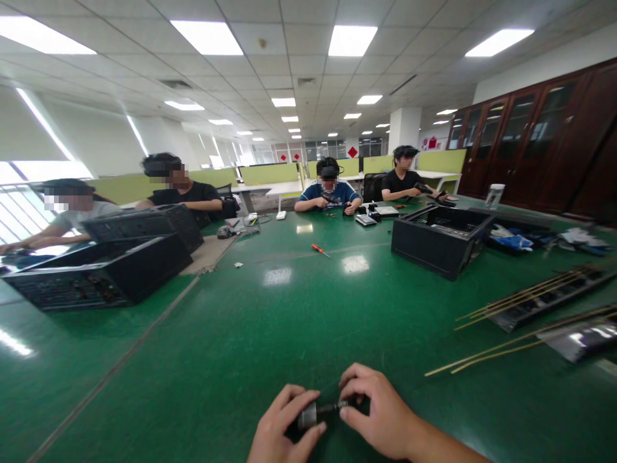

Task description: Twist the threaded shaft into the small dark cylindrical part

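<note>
At the near edge of the green table, my left hand (288, 427) is closed around a dark drill chuck (307, 417) with a grey metal collar. A thin dark bit (329, 407) sticks out of the chuck to the right, lying level. My right hand (378, 408) pinches the far end of this bit between thumb and fingers. The fingers hide the bit's tip, and whatever sits behind the chuck is covered by my left hand.
An orange screwdriver (318, 249) lies mid-table. Black computer cases stand at left (103, 273) and right (441, 238). Thin sticks (506, 341) lie at the right beside dark strips. Several co-workers sit around the table; one in blue (328, 196) faces me.
</note>
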Demonstrator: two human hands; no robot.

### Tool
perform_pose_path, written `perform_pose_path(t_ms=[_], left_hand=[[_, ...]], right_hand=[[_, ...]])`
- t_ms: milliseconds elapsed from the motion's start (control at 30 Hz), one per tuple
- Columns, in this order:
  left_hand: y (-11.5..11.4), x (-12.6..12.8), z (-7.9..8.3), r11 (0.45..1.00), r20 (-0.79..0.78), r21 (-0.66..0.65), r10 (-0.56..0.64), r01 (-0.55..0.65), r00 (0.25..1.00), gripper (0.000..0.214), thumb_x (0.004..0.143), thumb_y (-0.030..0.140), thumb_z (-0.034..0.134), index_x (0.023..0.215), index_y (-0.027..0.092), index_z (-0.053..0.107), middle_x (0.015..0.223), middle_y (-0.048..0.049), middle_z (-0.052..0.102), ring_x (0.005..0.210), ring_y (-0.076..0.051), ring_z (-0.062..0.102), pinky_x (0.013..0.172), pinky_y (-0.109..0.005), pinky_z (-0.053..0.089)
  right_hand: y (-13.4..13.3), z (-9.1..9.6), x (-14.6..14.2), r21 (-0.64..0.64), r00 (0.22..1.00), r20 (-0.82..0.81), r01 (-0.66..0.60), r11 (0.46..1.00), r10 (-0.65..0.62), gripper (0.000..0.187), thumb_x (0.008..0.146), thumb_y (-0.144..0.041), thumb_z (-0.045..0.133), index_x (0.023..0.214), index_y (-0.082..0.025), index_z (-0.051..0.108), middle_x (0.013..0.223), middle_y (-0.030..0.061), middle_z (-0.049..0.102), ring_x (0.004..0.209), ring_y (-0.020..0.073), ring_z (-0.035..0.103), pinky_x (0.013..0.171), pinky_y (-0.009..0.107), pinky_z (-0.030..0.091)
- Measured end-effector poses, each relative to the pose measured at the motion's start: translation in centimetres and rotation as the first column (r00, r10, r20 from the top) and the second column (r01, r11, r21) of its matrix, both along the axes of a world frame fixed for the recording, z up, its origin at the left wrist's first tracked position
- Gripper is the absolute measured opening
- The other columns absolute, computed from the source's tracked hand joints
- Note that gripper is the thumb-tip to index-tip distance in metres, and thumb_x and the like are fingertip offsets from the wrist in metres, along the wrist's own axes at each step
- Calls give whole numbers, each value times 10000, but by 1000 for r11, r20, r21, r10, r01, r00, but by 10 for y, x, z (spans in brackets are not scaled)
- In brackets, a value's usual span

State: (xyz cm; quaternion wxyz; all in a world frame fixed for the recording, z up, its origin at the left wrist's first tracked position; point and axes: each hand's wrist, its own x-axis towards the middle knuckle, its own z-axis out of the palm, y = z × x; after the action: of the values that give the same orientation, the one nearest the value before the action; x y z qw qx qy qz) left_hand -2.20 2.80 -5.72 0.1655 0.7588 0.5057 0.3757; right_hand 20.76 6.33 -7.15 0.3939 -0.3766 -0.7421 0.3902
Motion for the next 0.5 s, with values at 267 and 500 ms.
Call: perform_pose_path(t_ms=[267, 500], left_hand=[[2, -5, 5, 1000, -10, 20, 20, -20, 1000, 317, 785, 243, 806, 1090, 314, 758, 989, -4, 729, 902, -178, 729, 831, -224, 589], [2, -5, 9, 1000, -15, 1, 24, -24, 1000, 284, 800, 276, 792, 1082, 303, 763, 984, -16, 739, 896, -187, 736, 823, -238, 597]], right_hand=[[2, 4, 1, 5, 1000, -11, 24, 1000, -24, 130, 749, -133, 679, 833, -197, 756, 973, 47, 695, 812, 169, 637, 704, 261, 480], [1, 6, 3, -9, 999, 6, 37, 999, -36, 124, 751, -140, 678, 829, -196, 756, 981, 51, 693, 790, 168, 631, 681, 258, 485]])
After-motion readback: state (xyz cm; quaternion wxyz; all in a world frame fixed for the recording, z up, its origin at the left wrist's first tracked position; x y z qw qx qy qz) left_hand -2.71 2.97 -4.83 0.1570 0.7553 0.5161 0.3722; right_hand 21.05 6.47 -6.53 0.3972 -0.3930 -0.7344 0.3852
